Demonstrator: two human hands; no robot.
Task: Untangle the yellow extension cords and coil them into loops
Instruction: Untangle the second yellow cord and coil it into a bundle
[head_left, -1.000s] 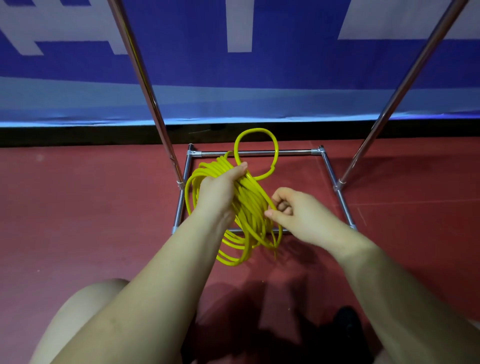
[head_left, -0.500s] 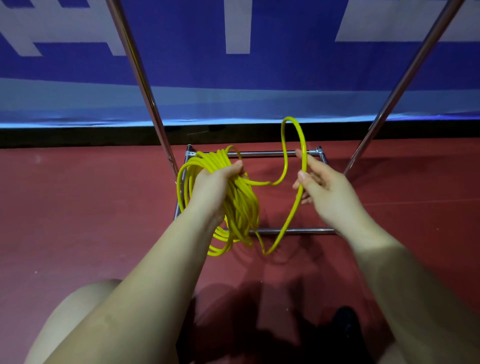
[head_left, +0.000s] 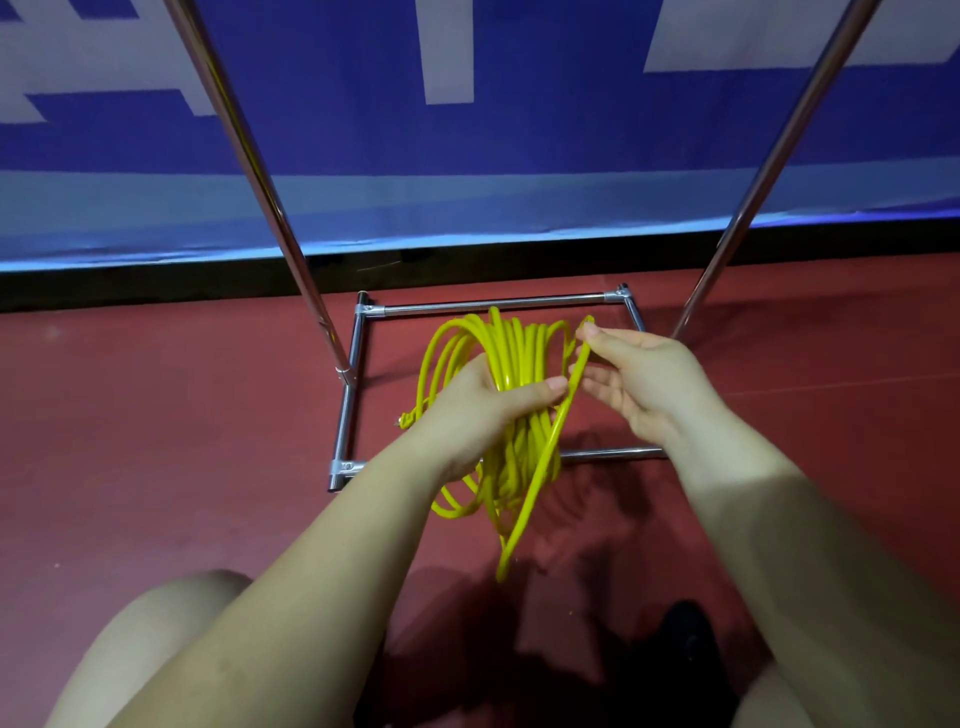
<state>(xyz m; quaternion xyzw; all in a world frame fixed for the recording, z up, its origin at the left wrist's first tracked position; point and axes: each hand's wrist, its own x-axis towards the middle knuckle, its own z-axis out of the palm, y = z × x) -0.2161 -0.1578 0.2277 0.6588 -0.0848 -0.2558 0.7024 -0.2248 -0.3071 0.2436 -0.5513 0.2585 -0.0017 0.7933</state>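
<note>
cord end (head_left: 402, 420) (blurred) behind left hands (head_left: 480, 410)

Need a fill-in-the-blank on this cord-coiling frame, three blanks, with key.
1. The coil of yellow cord is gripped by the ____ hand.
2. The right hand guides a single ____ of cord toward the coil.
3. The metal frame stands on a ____ floor.

Missing words: left; loop; red
</note>
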